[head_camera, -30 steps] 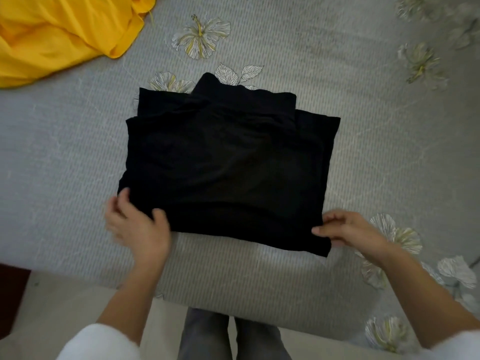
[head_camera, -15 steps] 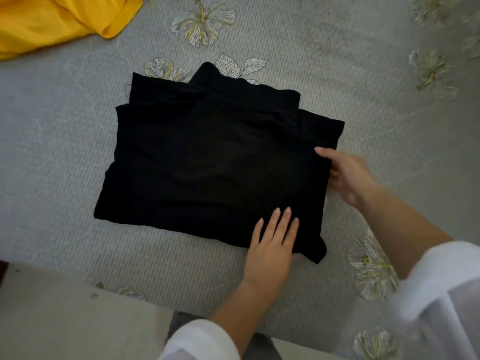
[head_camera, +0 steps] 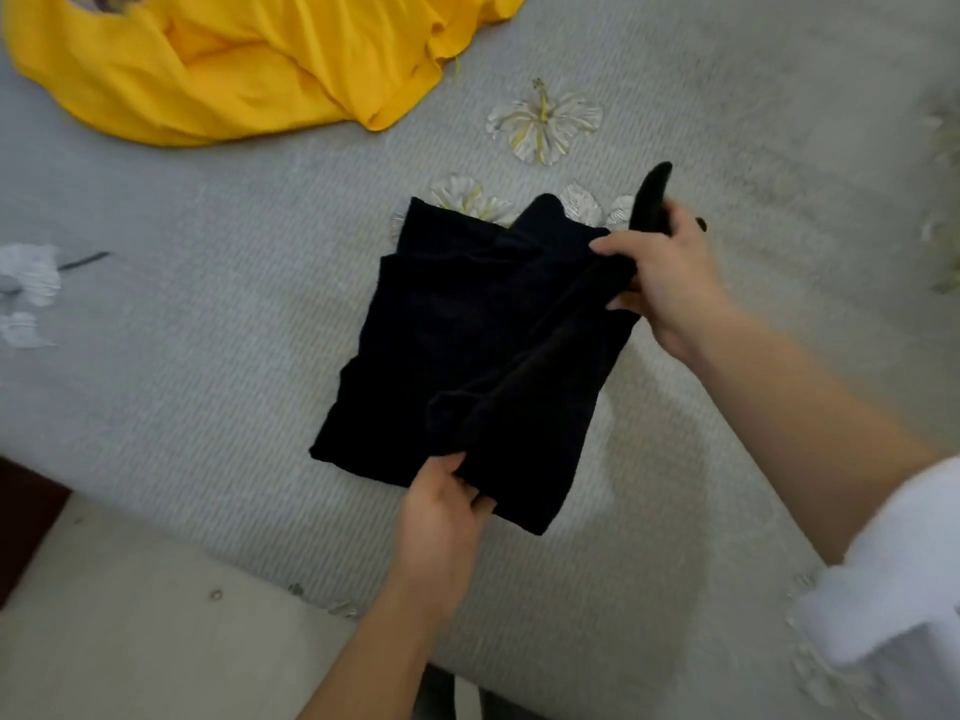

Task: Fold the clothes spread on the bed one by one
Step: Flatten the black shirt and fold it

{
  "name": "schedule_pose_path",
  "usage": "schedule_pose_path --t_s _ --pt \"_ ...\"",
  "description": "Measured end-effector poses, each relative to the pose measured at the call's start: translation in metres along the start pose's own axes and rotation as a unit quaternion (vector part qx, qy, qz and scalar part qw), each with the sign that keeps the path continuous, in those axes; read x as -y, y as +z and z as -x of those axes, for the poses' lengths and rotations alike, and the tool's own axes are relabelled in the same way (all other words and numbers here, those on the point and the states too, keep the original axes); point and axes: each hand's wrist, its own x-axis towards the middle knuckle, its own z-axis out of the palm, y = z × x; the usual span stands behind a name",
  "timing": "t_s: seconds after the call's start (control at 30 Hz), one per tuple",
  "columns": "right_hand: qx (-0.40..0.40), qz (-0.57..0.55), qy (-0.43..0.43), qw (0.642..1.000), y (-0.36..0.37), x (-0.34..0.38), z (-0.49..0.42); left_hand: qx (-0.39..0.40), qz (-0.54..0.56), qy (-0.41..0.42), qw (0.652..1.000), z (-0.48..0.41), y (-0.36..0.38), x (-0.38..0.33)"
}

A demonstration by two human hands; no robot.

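Grey flowered bedspread (head_camera: 208, 356), yellow cloth (head_camera: 208, 70) beyond, left hand (head_camera: 441, 511) and right hand (head_camera: 670, 283) pinching black garment (head_camera: 467, 330)

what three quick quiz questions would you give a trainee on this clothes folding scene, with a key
1. True or false: the left hand and the right hand both grip the folded black fabric garment.
2. The crumpled yellow fabric garment lies: A, on top of the black garment; B, apart from it, farther up the grey flower-patterned bed cover; C, in the right hand.
3. Fill in: the black garment's near edge is held by the ___ hand.

Key: 1 true; 2 B; 3 left.
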Motion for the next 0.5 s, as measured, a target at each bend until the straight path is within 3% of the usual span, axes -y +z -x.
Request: schedule_pose_path --t_s 0.13,0.27,0.33,0.4,0.5 --pt "0.047 0.073 -0.042 0.995 0.075 0.003 -0.012 -0.067 0.105 0.011 0.992 -0.011 -0.03 -0.014" --pt "0.158 0.178 -0.051 0.97 0.125 -0.008 -0.021 -0.159 0.124 -0.001 0.979 -0.019 -0.061 -0.019" --pt "0.167 0.274 -0.086 0.943 0.131 -0.02 -0.021 -0.203 0.094 -0.037 0.974 -0.019 -0.074 -0.019" --pt "0.126 0.362 -0.159 0.91 0.124 -0.033 -0.017 -0.222 0.042 -0.077 0.971 -0.019 -0.084 -0.02" --pt "0.063 0.495 -0.283 0.819 0.106 -0.055 -0.013 -0.244 -0.051 -0.127 0.96 -0.019 -0.089 -0.02"
